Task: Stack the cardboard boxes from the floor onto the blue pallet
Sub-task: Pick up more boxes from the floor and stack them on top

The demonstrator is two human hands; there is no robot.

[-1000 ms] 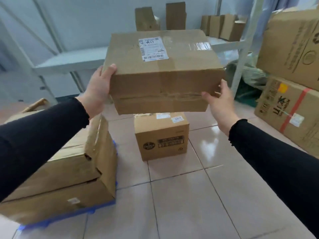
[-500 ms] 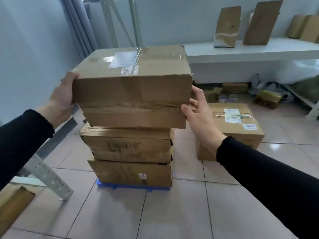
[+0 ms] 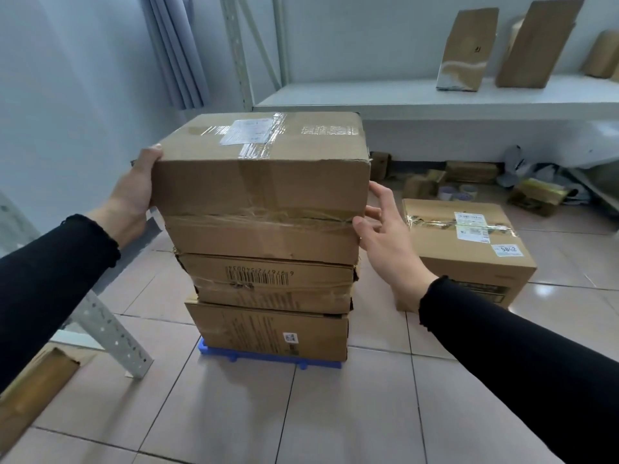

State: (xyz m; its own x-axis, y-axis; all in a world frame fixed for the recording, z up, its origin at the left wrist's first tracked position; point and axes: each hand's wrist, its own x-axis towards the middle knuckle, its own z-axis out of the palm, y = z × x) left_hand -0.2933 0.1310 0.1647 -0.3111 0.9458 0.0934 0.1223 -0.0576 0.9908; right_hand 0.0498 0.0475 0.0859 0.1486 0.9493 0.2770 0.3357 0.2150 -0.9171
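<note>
Down it has come: half a second ago the top box hung just above the stack, and now it sits flush on the second box, which lies on the bottom box over the blue pallet. Three high on the pallet, edges roughly lined up, the top one a touch wider than those beneath.

Left hand is pressed flat against the box's left end, thumb hooked over the top corner, grip firmly on the cardboard. Right hand has loosened off: fingers spread, open, fingertips only just grazing the right edge near the tape band, palm clear of the side. Both arms wear black sleeves.

Top box carries a white label and shiny clear tape across its lid; a wrinkled tape band runs around its near face. On the second box a barcode reads upside down.

To the right, another cardboard box waits on the tiled floor, with a white label and a tag reading 5842. Farther back, a white shelf holds upright cardboard pieces, and small clutter lies beneath it. At near left, a perforated metal strut slants across the floor.
</note>
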